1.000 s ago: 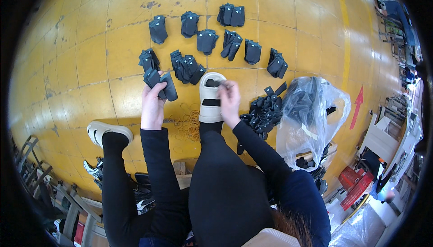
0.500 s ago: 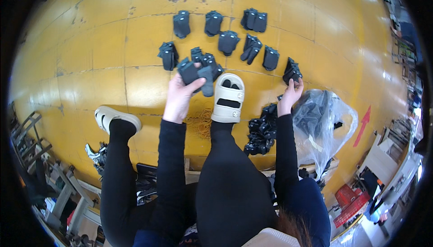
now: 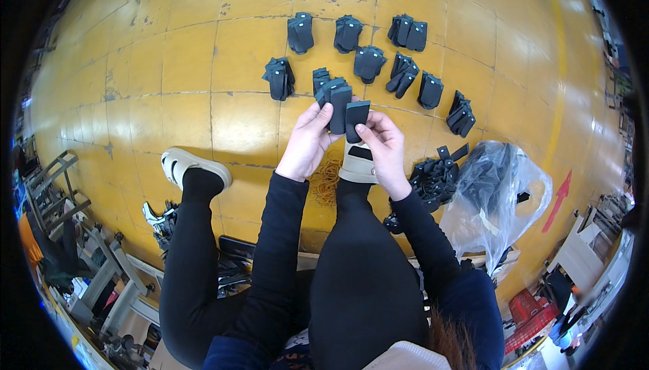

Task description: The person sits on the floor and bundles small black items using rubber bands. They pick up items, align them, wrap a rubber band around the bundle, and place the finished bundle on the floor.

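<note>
In front of my right foot, my left hand [image 3: 302,145] is closed on a small stack of black flat pieces [image 3: 339,110], strap-like with a greenish top edge. Close beside it, my right hand [image 3: 387,150] pinches a single black flat piece [image 3: 357,122] between thumb and fingers, its straight edge up. Beyond my hands, several bundles of similar black pieces lie in loose rows, among them one bundle [image 3: 369,63] in the middle and another [image 3: 461,114] at the far right of the rows. A further bundle [image 3: 320,78] is partly hidden behind the held stack.
A loose heap of black pieces [image 3: 436,179] lies right of my right forearm, beside a clear plastic bag [image 3: 500,201] with dark contents. Yellowish rubber bands [image 3: 324,182] are heaped between my feet, on the yellow floor. Wooden frames [image 3: 111,262] stand at the left.
My right hand has left the rightmost bundle and come in beside my left hand, now pinching one piece. My left hand has turned its pieces upright. The whole view has shifted slightly.
</note>
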### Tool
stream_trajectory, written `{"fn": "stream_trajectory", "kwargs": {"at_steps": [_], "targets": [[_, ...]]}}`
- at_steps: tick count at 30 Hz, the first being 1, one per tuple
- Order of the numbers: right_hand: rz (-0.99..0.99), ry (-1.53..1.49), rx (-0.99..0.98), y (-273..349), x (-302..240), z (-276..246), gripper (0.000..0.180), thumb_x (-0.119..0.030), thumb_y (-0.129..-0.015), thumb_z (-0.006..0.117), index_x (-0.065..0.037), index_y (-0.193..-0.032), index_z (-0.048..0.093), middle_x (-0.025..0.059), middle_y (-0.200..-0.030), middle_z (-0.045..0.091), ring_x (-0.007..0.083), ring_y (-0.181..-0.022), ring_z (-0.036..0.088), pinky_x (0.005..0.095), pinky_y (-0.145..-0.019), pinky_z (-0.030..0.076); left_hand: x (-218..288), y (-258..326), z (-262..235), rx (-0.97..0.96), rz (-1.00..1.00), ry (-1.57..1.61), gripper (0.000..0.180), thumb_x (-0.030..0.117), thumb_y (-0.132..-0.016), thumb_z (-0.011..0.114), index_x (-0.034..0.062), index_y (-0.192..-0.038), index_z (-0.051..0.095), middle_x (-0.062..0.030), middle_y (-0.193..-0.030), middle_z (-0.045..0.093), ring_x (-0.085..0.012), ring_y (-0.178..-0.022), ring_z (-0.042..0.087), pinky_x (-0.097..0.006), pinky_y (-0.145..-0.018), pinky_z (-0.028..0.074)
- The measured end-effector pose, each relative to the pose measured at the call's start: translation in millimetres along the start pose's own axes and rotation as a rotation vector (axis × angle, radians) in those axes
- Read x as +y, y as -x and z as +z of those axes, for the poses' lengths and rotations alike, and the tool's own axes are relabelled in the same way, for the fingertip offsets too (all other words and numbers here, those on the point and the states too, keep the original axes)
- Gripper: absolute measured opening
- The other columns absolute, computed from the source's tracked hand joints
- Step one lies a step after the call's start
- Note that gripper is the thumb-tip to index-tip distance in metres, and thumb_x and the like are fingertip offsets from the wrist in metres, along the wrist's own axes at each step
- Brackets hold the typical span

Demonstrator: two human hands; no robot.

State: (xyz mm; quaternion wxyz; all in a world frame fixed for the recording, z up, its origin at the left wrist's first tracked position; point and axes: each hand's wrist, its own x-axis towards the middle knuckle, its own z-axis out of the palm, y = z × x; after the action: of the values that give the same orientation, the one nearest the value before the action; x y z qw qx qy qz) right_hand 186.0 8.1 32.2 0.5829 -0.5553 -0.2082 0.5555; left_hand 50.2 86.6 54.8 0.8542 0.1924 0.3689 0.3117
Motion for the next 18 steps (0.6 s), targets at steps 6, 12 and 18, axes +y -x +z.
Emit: {"fn": "stream_trajectory", "kwargs": {"at_steps": [6, 12, 18], "targets": [[-0.01, -0.032, 0.06, 2.8, -12.9, 3.7, 0.019, -0.003, -0.088, 0.062, 0.0, -0.106, 0.057, 0.0004, -0.091, 0.06, 0.0059, -0.078, 0.055, 0.0195, -0.07, 0.044, -8.4, -3.9, -4.3, 0.038, 0.009, -0.334, 0.03, 0.024, -0.098, 0.05, 0.004, -0.119, 0.055, -0.0053, -0.112, 0.063, -0.0123, -0.1, 0.061, -0.029, -0.085, 0.052], [0.029, 0.0, 0.166, 1.9, -12.3, 7.4, 0.015, -0.004, -0.088, 0.062, -0.002, -0.102, 0.058, -0.0006, -0.088, 0.06, 0.0042, -0.078, 0.053, 0.018, -0.07, 0.041, -6.0, 0.2, -2.8, 0.065, -0.131, -0.086, 0.027, 0.022, -0.096, 0.054, 0.0071, -0.118, 0.057, -0.0028, -0.108, 0.064, -0.0093, -0.095, 0.062, -0.025, -0.077, 0.053], [0.056, -0.089, 0.135, 4.8, -13.5, 11.5, 0.017, -0.007, -0.089, 0.061, -0.003, -0.106, 0.058, 0.0009, -0.095, 0.061, 0.0057, -0.084, 0.056, 0.0204, -0.077, 0.044, 1.4, -0.5, 2.6, -0.009, -0.052, -0.305, 0.052, 0.01, -0.093, 0.057, 0.0077, -0.14, 0.036, -0.0045, -0.117, 0.058, -0.0095, -0.104, 0.056, -0.026, -0.089, 0.047]]}}
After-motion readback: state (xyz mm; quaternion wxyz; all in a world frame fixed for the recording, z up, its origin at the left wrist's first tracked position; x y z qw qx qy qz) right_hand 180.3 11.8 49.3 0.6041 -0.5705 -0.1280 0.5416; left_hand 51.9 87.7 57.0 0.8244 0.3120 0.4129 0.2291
